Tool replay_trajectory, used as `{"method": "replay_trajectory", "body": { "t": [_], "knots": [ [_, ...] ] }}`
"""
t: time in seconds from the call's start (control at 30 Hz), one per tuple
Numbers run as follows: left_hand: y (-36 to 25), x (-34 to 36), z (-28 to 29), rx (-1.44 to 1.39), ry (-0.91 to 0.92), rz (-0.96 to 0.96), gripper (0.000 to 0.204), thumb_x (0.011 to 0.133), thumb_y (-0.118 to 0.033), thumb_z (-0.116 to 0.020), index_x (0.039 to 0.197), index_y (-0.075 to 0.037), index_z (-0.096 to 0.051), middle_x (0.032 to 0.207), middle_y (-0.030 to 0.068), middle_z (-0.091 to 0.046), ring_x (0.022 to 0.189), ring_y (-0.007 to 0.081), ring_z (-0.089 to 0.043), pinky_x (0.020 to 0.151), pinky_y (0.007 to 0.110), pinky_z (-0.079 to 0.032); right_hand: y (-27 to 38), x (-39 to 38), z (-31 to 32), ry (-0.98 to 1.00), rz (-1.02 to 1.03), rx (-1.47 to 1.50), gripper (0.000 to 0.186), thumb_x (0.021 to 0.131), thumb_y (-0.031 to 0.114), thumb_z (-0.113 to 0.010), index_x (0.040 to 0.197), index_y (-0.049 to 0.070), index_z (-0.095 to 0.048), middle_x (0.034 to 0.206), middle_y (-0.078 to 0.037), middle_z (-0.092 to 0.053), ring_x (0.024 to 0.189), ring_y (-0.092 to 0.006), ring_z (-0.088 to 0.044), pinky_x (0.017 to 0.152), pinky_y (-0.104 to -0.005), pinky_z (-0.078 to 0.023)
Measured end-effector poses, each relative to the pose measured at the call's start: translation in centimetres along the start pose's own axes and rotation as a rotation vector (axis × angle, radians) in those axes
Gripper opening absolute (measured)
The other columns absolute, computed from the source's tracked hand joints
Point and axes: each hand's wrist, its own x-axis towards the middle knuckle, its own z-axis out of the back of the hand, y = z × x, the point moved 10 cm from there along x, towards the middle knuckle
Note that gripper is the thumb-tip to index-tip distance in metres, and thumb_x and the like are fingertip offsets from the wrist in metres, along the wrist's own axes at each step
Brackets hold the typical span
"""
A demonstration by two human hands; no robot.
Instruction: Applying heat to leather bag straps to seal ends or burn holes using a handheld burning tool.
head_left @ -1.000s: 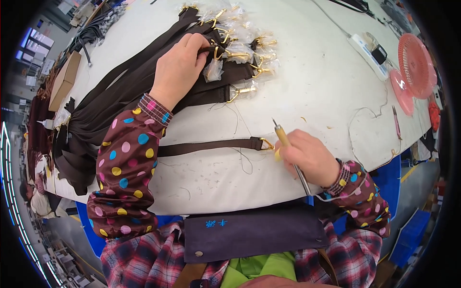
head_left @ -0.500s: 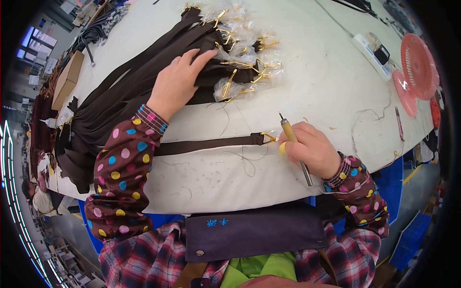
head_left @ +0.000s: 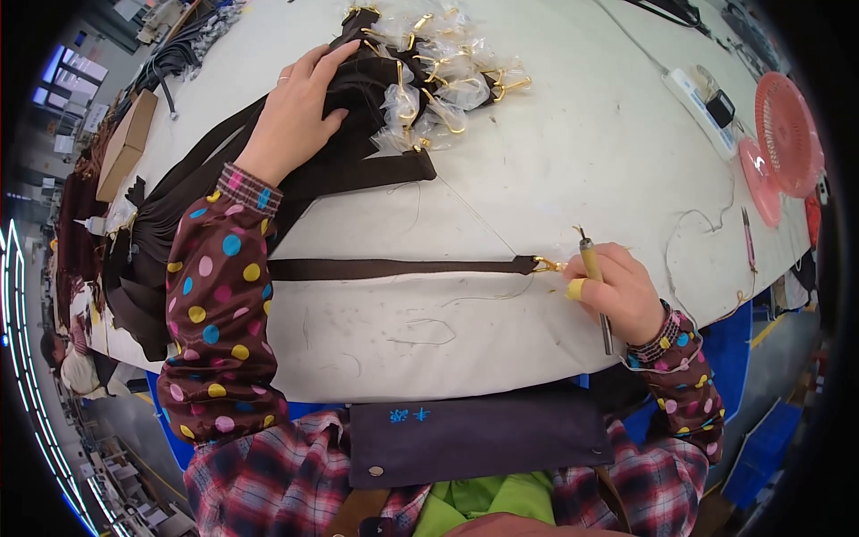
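My right hand (head_left: 626,295) is closed around a pen-shaped tool (head_left: 591,259) with a tan grip, metal lower end and thin cord. The same fingers reach the gold hook (head_left: 548,266) of a single dark brown strap (head_left: 385,268), which runs taut across the table. Yellow tape wraps one finger. My left hand (head_left: 300,116) rests with fingers stretched on a heap of dark brown straps (head_left: 210,192). Gold hooks in clear plastic wraps (head_left: 429,80) cluster at the heap's right end. A fine thread runs from the heap to the single strap.
At the right are a white power strip (head_left: 698,107) with a black plug, a pink fan-like object (head_left: 789,134) and a slim pink tool (head_left: 748,242). A cardboard box (head_left: 127,148) stands far left. Loose threads lie on the pale tabletop (head_left: 394,358).
My right hand has moved right and slightly nearer me, drawing the hooked strap along. The left hand has shifted up and left over the heap, and the wrapped hooks there have shifted too.
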Motion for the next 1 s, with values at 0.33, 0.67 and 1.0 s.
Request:
{"method": "replay_trajectory", "body": {
  "t": [0.33, 0.67, 1.0],
  "knots": [
    [-8.3, -3.4, -0.5, -0.216, 0.295, 0.047, 0.043, 0.083, -0.034, -0.069, 0.11, -0.004, -0.054, 0.09, 0.0087, -0.064, 0.087, 0.0264, -0.061, 0.076, 0.031, -0.046, -1.0, -0.1, -0.3, -0.032, -0.026, -0.003, 0.018, 0.071, 0.006, -0.061, 0.088, 0.005, -0.055, 0.093, -0.01, -0.061, 0.085, -0.0279, -0.058, 0.073, -0.034, -0.05],
    [-15.3, -1.3, -3.8, -1.232, 0.543, 0.147, 0.039, 0.088, -0.006, -0.057, 0.126, -0.001, -0.047, 0.126, 0.0103, -0.054, 0.087, 0.0128, -0.059, 0.078, 0.025, -0.048, -0.4, -1.0, 0.0, -0.065, 0.001, -0.035, 0.018, 0.071, 0.006, -0.062, 0.088, 0.005, -0.055, 0.095, -0.01, -0.062, 0.086, -0.0279, -0.06, 0.072, -0.0342, -0.051],
    [-9.0, 0.1, 5.1, -0.143, 0.073, -0.024, 0.041, 0.076, -0.019, -0.075, 0.114, -0.01, -0.061, 0.113, 0.0066, -0.063, 0.097, 0.0227, -0.061, 0.083, 0.033, -0.05, -0.7, -1.3, -0.2, -0.061, -0.01, 0.046, 0.019, 0.072, 0.005, -0.062, 0.089, 0.006, -0.054, 0.097, -0.01, -0.063, 0.084, -0.0299, -0.059, 0.07, -0.0353, -0.05]
  ]
}}
